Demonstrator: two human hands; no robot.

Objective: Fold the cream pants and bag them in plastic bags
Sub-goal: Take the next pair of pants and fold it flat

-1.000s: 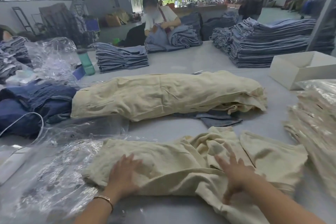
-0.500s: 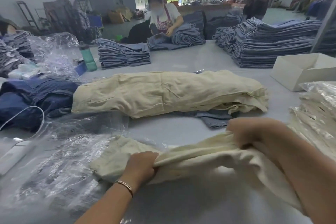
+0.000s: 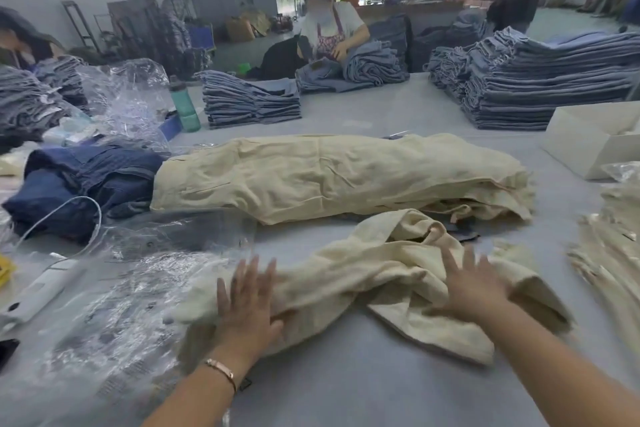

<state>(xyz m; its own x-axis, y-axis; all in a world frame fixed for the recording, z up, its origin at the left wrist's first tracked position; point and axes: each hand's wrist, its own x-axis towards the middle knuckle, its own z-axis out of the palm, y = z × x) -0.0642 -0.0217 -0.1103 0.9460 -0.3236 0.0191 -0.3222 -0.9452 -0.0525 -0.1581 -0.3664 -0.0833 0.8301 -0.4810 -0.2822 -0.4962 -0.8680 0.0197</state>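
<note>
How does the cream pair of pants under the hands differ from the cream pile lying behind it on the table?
The cream pants lie loose and rumpled, one part bunched upward; the cream pile lies flat in stacked layers. The pants are a single garment; the pile is longer and thicker. The left hand and right hand press open on the pants; nothing touches the pile. Both are the same cream cloth on the grey table.

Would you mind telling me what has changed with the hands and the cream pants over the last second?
Half a second ago both hands gripped the cream pants and lifted them. Now the pants lie bunched on the table again, and the left hand and right hand have let go and press flat on them. The cream pile behind and the plastic bags at left stayed put.
</note>
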